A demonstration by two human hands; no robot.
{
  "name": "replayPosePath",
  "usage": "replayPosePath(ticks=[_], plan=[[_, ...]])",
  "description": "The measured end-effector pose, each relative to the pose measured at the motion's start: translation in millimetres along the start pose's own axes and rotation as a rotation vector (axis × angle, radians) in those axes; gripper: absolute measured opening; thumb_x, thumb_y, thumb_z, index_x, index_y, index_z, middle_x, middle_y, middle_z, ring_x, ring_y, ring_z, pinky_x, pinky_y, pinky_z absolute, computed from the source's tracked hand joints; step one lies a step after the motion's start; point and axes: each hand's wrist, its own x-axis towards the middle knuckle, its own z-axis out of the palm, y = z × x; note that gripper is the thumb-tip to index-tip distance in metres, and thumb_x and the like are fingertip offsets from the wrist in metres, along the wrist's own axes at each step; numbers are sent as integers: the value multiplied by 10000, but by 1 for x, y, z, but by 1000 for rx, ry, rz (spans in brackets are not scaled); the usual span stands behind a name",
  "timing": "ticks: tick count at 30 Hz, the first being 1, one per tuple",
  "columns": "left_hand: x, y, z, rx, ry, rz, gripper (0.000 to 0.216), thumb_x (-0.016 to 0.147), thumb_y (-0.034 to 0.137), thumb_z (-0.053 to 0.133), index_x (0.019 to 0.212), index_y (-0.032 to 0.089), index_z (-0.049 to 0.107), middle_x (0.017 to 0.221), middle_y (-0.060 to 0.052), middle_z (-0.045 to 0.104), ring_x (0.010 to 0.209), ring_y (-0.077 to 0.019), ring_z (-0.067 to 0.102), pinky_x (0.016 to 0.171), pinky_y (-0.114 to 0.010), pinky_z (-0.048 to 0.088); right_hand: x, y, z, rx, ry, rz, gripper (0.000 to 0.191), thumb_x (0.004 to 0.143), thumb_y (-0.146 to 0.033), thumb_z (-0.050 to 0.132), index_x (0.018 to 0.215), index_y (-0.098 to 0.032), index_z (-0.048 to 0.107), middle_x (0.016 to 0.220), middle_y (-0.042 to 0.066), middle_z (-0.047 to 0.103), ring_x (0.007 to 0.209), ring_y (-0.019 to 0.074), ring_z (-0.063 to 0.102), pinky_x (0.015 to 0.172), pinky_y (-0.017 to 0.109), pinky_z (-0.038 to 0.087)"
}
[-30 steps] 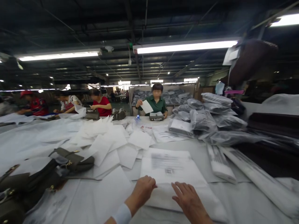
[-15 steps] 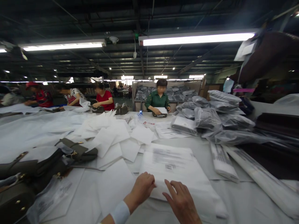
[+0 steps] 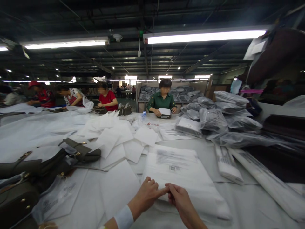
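both at the near edge of a stack of white poly bags (image 3: 188,178), lying at 12 o'clock on the desk (image 3: 247,203), barcode label up. left hand (image 3: 145,194) with fingers (image 3: 160,192) narrowed to a pinch on the stack's front edge; right hand (image 3: 179,200) curled, fingertips meeting the left's on that same edge. best handled by pinching only the top sheet, thumb sliding it off the layers below, the other hand pressing the stack flat to stop it skating. olive handbags (image 3: 35,168) at 9 o'clock, loose white sheets (image 3: 114,136) at 11, a person in green (image 3: 162,100) far across at 12.
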Motion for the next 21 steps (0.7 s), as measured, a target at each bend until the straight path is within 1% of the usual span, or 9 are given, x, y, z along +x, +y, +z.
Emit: replayPosePath(ticks=[2,5,7,9,12,14,16,19,21], plan=[[-2,1,3,2,-4,-5,196,902,291,557,1067,244,654,823,-40,669,890,-212,585,830,-327,459,1,0,-3,-20,-8,16,823,783,-868,372,746,-113,698,525,48,585,452,161,553,430,282,484],[-7,1,10,-3,-18,-14,175,922,253,521,1003,236,675,811,-43,678,857,-199,592,816,-318,457,-2,1,-15,-144,59,-33,735,860,-782,384,604,-146,648,432,26,522,358,149,470,368,281,409],[-9,0,14,-10,-28,-21,200,933,216,491,959,231,689,826,-46,698,839,-191,596,805,-315,453,-7,3,-24,-265,145,-146,648,907,-702,415,685,-154,680,518,45,591,442,179,544,462,311,471],[-8,-1,15,-23,-35,-33,206,932,208,498,909,227,702,851,-45,720,848,-189,603,805,-314,451,-12,8,-30,-397,201,-329,538,907,-658,485,904,-176,724,762,90,695,690,243,645,664,371,531],[-3,-2,13,-50,-34,-69,151,903,265,580,838,213,706,859,-39,735,887,-196,615,804,-305,454,-16,22,-35,-585,215,-610,432,927,-540,537,1183,-219,670,1021,137,701,933,304,630,812,448,513],[0,-3,9,-65,-28,-96,123,872,300,634,821,208,698,854,-32,733,902,-199,620,802,-299,455,-14,35,-37,-676,227,-751,320,983,-340,469,1196,-195,657,987,144,698,884,282,626,777,434,515],[2,-6,5,-72,-21,-115,97,842,304,670,831,211,692,861,-24,728,909,-198,620,804,-295,450,-11,47,-40,-721,221,-870,319,979,-156,394,1147,-161,665,897,117,697,809,240,621,753,392,522],[1,-11,-1,-64,-10,-147,46,834,247,655,832,206,676,869,-24,717,897,-197,613,792,-295,434,-10,59,-44,-720,166,-995,356,946,-46,384,1166,-150,644,931,91,715,867,211,640,829,360,530],[-1,-14,-3,-52,0,-169,46,840,202,618,825,200,661,868,-29,707,888,-199,602,792,-303,421,-14,60,-44,-688,138,-1010,377,937,-31,374,1167,-157,644,984,95,725,925,207,651,878,363,523]])
